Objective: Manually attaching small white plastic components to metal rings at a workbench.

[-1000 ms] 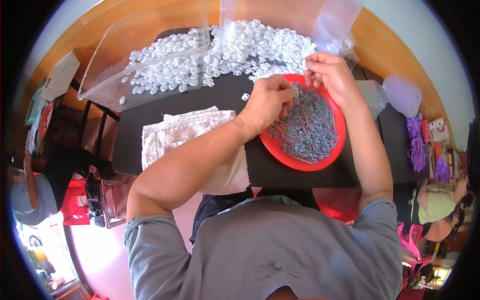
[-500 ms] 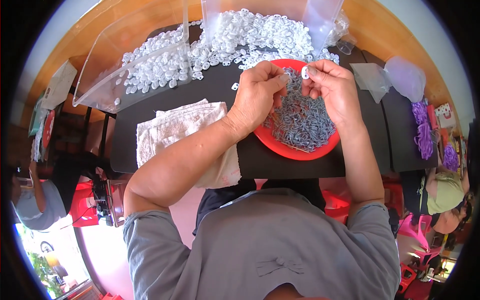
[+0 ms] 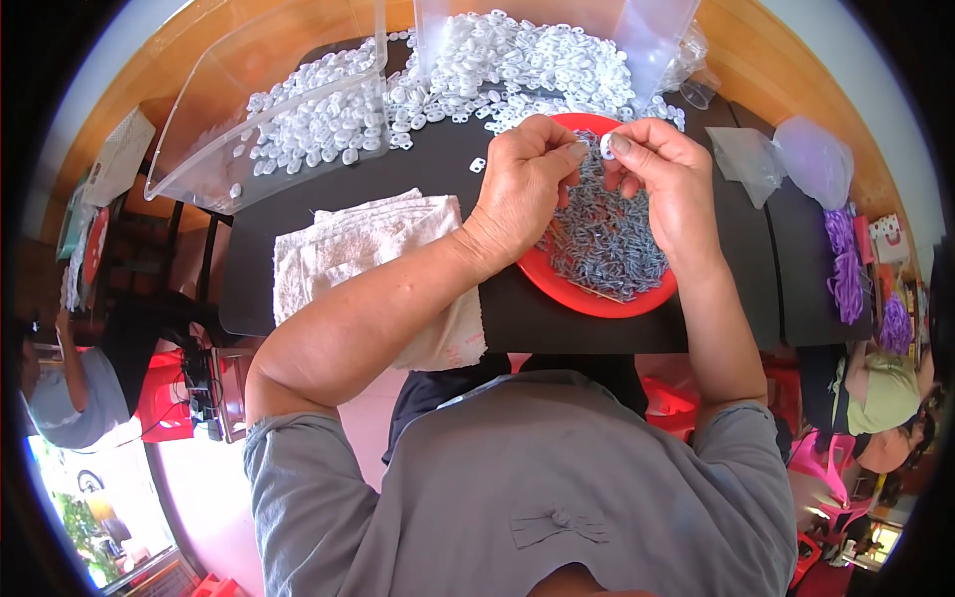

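Mid-assembly here, by the look of it: both hands up over the red plate, meeting just above its far rim. Right hand pinching a small white ring between thumb and forefinger, closed on it. Left hand curled with fingertips right against the same spot, likely holding one of the little grey metal bits, but too small to tell for sure. Plate heaped with those grey metal bits, so plenty to go.

Beyond the plate, a big spill of white rings across the black table, some inside a clear plastic box off to the plate's left-far side. One stray ring lying just left of the plate rim. White towel lying left of the plate, under the left forearm. Clear bags and purple stuff well off to the plate's right.

Best guess at the step: fitting metal bit to ring. Next move probably needs fine fingertip lining-up and a steady pinch, then somewhere to drop the finished piece
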The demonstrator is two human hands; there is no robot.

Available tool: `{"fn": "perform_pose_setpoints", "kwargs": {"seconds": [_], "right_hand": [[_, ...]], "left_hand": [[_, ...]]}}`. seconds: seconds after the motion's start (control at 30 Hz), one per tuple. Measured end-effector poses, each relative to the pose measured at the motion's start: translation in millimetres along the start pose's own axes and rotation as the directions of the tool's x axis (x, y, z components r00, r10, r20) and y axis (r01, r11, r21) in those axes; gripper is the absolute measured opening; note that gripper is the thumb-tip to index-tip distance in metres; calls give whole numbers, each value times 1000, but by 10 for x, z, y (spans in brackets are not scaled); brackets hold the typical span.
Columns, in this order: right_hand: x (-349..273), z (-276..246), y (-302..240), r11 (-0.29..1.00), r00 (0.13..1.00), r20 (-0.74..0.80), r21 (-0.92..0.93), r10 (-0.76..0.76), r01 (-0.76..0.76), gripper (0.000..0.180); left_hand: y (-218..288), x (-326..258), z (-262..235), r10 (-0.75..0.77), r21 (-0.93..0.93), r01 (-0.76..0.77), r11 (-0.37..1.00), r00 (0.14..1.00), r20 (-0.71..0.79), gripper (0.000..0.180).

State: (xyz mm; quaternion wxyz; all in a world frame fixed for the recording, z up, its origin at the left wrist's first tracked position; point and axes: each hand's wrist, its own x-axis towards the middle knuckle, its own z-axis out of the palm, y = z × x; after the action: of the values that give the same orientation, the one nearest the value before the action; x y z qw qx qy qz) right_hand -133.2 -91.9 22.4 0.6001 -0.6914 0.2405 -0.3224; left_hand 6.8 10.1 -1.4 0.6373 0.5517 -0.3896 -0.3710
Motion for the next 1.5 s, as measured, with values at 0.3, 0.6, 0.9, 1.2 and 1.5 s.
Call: {"fn": "perform_pose_setpoints", "kwargs": {"seconds": [0.3,0.6,0.9,1.2,1.5], "right_hand": [[-22,33,-2,998,998,-26,-48,-49,47,13],[-37,52,6,997,997,-45,-60,-61,59,13],[-35,58,8,997,996,-56,-44,-66,64,13],[-38,70,29,996,996,-48,-34,-80,78,13],[-45,123,29,998,999,-14,49,-31,32,18]], "left_hand": [[11,-23,20,29,-6,-29,1000,999,-24,17],[14,-32,38,83,40,-80,996,995,-61,17],[1,-31,45,169,78,-163,983,983,-68,15],[22,-40,57,133,76,-127,989,989,-69,13],[68,-58,75,33,-68,-36,997,999,-38,15]]}}
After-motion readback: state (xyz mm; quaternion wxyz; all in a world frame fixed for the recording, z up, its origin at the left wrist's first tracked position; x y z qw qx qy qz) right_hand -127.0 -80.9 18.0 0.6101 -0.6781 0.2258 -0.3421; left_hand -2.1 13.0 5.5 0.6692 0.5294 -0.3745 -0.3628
